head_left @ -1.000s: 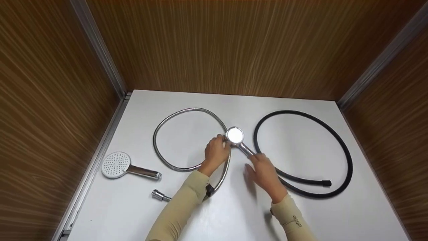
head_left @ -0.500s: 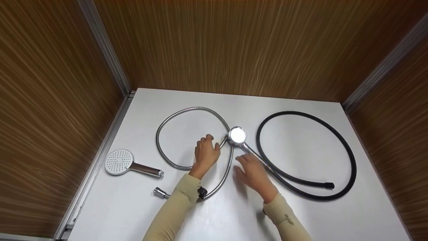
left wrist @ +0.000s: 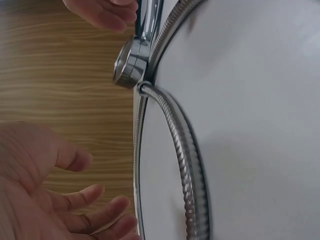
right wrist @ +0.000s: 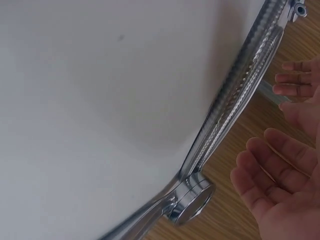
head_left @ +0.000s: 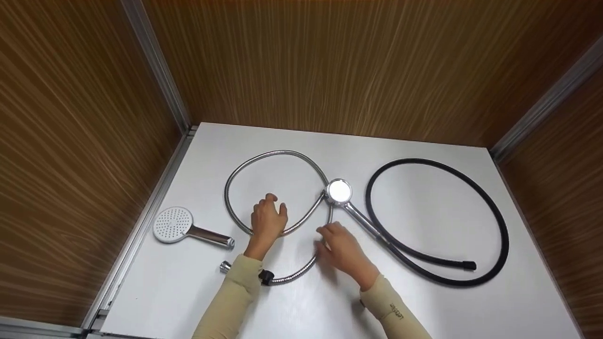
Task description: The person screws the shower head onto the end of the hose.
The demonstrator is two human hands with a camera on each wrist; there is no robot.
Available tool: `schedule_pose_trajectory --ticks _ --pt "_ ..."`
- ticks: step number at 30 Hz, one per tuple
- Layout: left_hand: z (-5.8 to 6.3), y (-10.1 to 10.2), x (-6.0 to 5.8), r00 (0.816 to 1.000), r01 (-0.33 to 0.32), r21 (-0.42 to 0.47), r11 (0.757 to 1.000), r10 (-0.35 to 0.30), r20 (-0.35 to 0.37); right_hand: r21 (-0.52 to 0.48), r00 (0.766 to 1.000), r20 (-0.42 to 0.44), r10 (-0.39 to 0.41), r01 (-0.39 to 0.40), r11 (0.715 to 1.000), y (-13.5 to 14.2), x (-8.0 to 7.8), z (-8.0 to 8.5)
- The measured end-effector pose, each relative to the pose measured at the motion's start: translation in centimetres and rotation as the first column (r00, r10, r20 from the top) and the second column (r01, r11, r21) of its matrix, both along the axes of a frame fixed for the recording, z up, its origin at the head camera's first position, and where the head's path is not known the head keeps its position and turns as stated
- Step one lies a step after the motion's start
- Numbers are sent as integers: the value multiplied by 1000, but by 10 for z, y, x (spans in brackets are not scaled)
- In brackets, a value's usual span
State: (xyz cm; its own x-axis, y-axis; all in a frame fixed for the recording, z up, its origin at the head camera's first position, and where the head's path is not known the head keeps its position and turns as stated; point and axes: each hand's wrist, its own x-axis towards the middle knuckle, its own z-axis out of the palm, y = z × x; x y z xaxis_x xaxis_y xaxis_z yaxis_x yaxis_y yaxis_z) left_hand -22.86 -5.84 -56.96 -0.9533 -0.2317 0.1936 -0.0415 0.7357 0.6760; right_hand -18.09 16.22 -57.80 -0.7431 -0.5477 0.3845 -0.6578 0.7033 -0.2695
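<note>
Well, in the head view I see the chrome shower head point(head_left: 339, 190) on the white table point(head_left: 311, 308), its handle meeting the black hose point(head_left: 501, 221), which loops to the right of it. The metal hose point(head_left: 234, 172) loops to its left, one end just beside its rim. Further left, well apart from it, lies the white-faced shower head point(head_left: 173, 224). Below and left of the landmark hovers the left hand point(head_left: 268, 219), fingers parted and slightly bent; nearer, just below it, is the right hand point(head_left: 343, 247), fingers loosely bent.

In the left wrist view, the left hand is spread, apart from the chrome shower head.

From the right wrist, the right hand's fingers curve gently, apart from it too.
</note>
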Motion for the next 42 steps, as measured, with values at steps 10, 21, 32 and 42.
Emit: schedule_pose_trajectory --ticks 10,21,32,42 --pt "4 -20 13 996 -85 48 995 86 -30 32 998 -26 51 -50 998 -24 6 -1" --pt "1 -56 30 979 -192 108 975 198 -52 57 989 -42 140 -137 989 -54 19 -7" --pt "-9 -84 51 948 -298 142 944 310 -73 164 970 -40 239 -230 959 -85 31 -16" --pt "-10 -99 63 926 -368 185 911 377 -20 208 952 -105 287 -261 943 -104 35 -18"
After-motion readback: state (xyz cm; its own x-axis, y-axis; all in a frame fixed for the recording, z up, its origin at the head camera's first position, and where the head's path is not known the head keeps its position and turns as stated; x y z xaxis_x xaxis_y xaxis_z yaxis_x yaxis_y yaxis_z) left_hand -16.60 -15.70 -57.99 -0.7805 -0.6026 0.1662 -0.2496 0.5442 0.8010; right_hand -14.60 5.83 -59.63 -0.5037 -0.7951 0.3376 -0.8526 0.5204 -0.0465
